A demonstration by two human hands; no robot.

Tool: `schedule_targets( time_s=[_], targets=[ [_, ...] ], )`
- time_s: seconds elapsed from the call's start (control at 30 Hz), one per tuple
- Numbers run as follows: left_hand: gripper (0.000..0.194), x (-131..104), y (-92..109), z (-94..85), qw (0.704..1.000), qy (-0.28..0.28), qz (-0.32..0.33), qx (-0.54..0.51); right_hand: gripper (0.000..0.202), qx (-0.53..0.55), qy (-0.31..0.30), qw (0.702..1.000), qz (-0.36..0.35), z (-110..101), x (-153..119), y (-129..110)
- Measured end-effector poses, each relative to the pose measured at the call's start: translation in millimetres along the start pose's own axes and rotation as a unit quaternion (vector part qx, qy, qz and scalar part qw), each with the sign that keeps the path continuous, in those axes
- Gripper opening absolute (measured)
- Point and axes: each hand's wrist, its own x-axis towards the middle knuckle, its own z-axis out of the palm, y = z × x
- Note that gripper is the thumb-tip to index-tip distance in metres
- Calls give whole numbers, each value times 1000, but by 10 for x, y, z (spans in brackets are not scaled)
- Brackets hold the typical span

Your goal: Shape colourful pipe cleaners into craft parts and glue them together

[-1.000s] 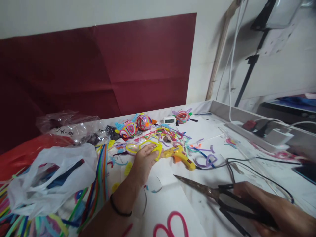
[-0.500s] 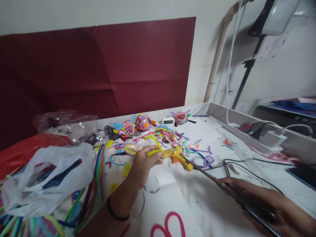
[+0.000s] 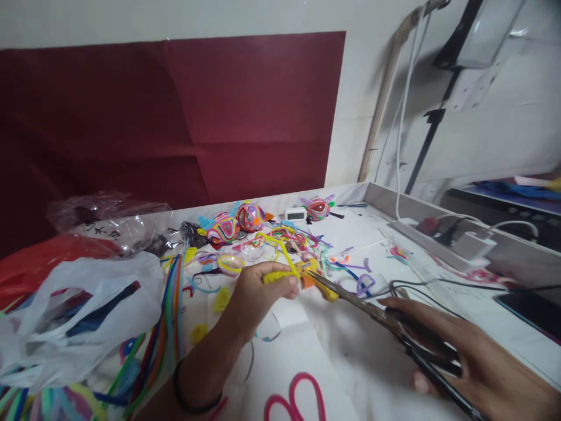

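My left hand (image 3: 258,292) is closed, pinching a yellow pipe cleaner (image 3: 279,276) between thumb and fingers. Part of the stem is tightly folded in the grip, and a loose end rises up and back to the left. My right hand (image 3: 464,356) holds long scissors (image 3: 372,310) by their black handles. Their blade tips reach the pipe cleaner just past my left fingertips; whether they touch it I cannot tell. Behind the tips lies a yellow glue gun (image 3: 326,289), partly covered by the blades.
Colourful decorated fish-like figures (image 3: 221,228) and a small white digital clock (image 3: 295,215) stand at the back. Pipe cleaner scraps litter the middle. A white plastic bag (image 3: 105,316) lies left, a power strip (image 3: 447,245) and a phone (image 3: 532,316) right. Pink loops (image 3: 307,377) lie in front.
The scissors have moved left and forward, bringing their tips to the yellow pipe cleaner. My right hand's handles now look spread apart. My left hand keeps its pinch, and the view has shifted slightly.
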Motion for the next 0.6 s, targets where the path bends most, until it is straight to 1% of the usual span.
schedule_targets(
  time_s=[0.07,0.17,0.27,0.43,0.5,0.57,0.6],
  targets=[
    [11,-19,18,6,1000,-6,1,22,63,-10,-11,1000,-24,-18,12,18],
    [13,-25,15,13,999,-11,-4,32,64,-23,-20,999,-31,-30,22,15],
    [16,-22,10,16,999,-16,-3,32,64,-23,-41,999,-12,-28,15,-11],
    [22,-35,30,30,1000,-25,6,13,59,1,-87,995,47,-50,18,-68],
    [27,-39,30,34,1000,-27,15,3,58,9,-88,995,52,-66,34,-96],
    [32,-39,20,35,999,-27,24,8,58,13,-80,996,40,-75,51,-123],
    [34,-37,13,34,999,-24,27,15,58,6,-55,998,39,-75,56,-135]
  ],
)
